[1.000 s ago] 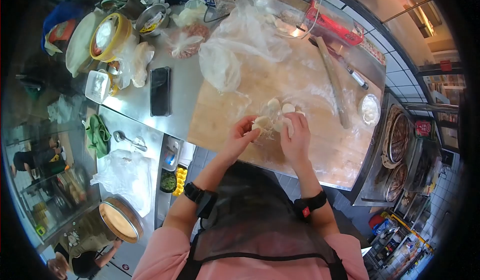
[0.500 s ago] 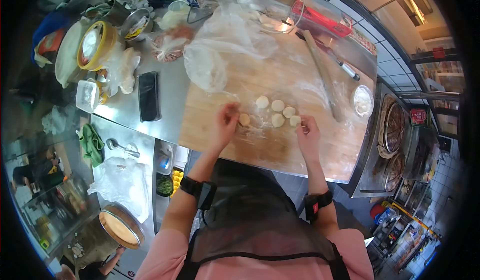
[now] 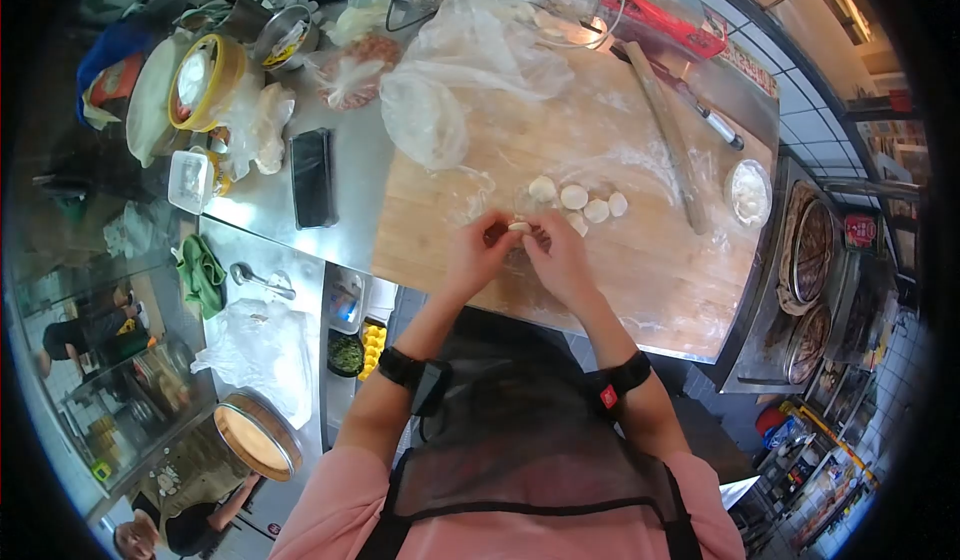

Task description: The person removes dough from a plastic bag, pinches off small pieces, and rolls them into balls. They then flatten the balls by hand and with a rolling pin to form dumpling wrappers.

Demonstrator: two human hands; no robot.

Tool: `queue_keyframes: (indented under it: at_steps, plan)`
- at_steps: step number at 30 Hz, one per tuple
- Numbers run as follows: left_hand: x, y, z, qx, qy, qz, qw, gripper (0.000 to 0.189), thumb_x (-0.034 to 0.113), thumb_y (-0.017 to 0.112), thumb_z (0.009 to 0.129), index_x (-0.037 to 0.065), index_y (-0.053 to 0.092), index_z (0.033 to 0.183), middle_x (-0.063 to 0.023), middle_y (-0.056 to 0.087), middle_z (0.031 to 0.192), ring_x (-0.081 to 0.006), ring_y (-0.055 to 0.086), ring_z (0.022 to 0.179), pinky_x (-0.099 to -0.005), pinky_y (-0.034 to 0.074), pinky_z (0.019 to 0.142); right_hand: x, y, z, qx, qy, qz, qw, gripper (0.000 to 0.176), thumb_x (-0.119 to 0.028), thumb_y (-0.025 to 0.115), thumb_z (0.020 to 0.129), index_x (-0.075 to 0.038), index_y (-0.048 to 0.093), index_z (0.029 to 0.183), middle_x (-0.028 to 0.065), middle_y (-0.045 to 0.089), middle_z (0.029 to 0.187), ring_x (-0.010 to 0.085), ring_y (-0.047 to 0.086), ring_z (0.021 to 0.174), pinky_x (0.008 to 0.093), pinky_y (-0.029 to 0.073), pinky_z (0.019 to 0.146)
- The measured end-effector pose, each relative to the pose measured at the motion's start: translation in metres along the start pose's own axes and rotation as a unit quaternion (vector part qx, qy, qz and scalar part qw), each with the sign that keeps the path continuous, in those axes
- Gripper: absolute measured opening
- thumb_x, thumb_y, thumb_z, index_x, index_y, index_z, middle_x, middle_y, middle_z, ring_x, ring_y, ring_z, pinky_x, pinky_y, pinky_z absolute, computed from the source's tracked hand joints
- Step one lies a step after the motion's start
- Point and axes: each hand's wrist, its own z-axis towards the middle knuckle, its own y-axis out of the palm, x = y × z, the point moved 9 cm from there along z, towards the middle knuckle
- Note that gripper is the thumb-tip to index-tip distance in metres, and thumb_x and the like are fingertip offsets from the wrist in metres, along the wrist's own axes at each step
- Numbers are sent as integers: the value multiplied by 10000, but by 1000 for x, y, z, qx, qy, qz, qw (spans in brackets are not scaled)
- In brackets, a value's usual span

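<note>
My left hand [image 3: 480, 257] and my right hand [image 3: 560, 262] meet over the front part of a floured wooden board [image 3: 450, 210]. Between their fingertips they pinch one small piece of dough [image 3: 519, 227], partly covered by the fingers. Just beyond my right hand lie several pale dough pieces [image 3: 574, 197] in a loose cluster, the nearest one [image 3: 577, 224] close to my fingers. Loose flour dusts the wood around them.
A rolling pin [image 3: 668, 140] and a bowl of flour [image 3: 748, 194] are on the board's right side. Plastic bags [image 3: 425, 120] cover its back left. A phone [image 3: 312, 178] lies on the steel counter. A person's arm [image 3: 232, 505] touches a round wooden-rimmed container [image 3: 257, 435] at lower left.
My hands were apart, each at a dough piece. They have come together, and both now pinch one piece. The camera view has shifted slightly.
</note>
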Motion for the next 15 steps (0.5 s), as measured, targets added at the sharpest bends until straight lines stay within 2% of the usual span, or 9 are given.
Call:
queue_keyframes:
  at_steps: [2, 5, 6, 7, 8, 10, 12, 14, 15]
  plan:
    - [-5, 0, -3, -11, -32, -94, 995, 163, 160, 649, 880, 32, 613, 974, -65, 646, 925, -123, 598, 710, -263, 475, 620, 13, 7, 0, -58, 118, 211, 969, 193, -86, 627, 822, -40, 583, 1004, 127, 601, 875, 292, 618, 791, 359, 505, 681]
    - [-4, 3, -2, -11, -69, -274, 959, 353, 333, 549, 945, 38, 567, 1139, -101, 619, 1095, -180, 599, 927, -315, 483, 816, -22, -13, -3, -25, 90, 165, 982, 190, -107, 676, 788, -34, 578, 933, 94, 596, 899, 268, 606, 824, 340, 500, 703]
    - [11, 22, -1, -56, -85, -467, 878, 482, 431, 479, 947, 45, 496, 1237, -134, 552, 1209, -220, 532, 1071, -355, 423, 927, -28, -10, -5, -29, 89, 165, 982, 190, -107, 676, 788, -34, 578, 933, 94, 596, 899, 268, 606, 824, 340, 500, 703]
    - [28, 36, -1, -100, -95, -638, 758, 613, 528, 409, 949, 52, 425, 1334, -168, 486, 1323, -259, 466, 1216, -394, 364, 1039, -59, -14, -5, -16, -59, 58, 996, 179, -77, 690, 761, -40, 582, 900, 76, 605, 893, 246, 611, 817, 329, 498, 696]
    - [33, 38, -2, -100, -96, -638, 758, 613, 528, 409, 949, 52, 425, 1334, -168, 486, 1323, -259, 466, 1216, -394, 364, 1039, -88, -13, -15, -1, -204, -50, 978, 177, -47, 704, 734, -47, 586, 867, 58, 613, 888, 224, 615, 809, 318, 495, 690]
    - [56, 46, -5, -155, -90, -735, 654, 773, 637, 317, 918, 69, 276, 1440, -185, 294, 1475, -324, 296, 1356, -443, 233, 1129, -90, -17, -19, -30, -181, -33, 982, 237, -94, 718, 718, -54, 600, 920, 81, 611, 1001, 272, 601, 907, 347, 492, 768]
    - [73, 60, -15, -173, -93, -736, 648, 802, 651, 335, 903, 84, 231, 1461, -174, 251, 1501, -337, 260, 1378, -449, 234, 1131, -100, -43, -21, 57, -177, 31, 982, 450, -247, 696, 745, -57, 568, 1132, 134, 568, 1181, 346, 529, 1121, 448, 423, 935]
    - [126, 51, -38, -124, 277, -533, 790, 794, 633, 344, 905, 101, 196, 1475, -148, 211, 1523, -319, 240, 1389, -446, 221, 1135, -126, -31, -11, 20, -206, -41, 977, 527, -318, 648, 776, -58, 526, 1219, 163, 519, 1254, 367, 476, 1185, 485, 372, 980]
    - [127, 54, -42, -130, 277, -535, 787, 794, 633, 344, 905, 101, 196, 1475, -148, 211, 1523, -319, 240, 1389, -446, 221, 1135, -135, -22, -8, -14, -244, -109, 964, 608, -390, 599, 808, -59, 483, 1305, 193, 470, 1326, 389, 423, 1249, 523, 321, 1026]
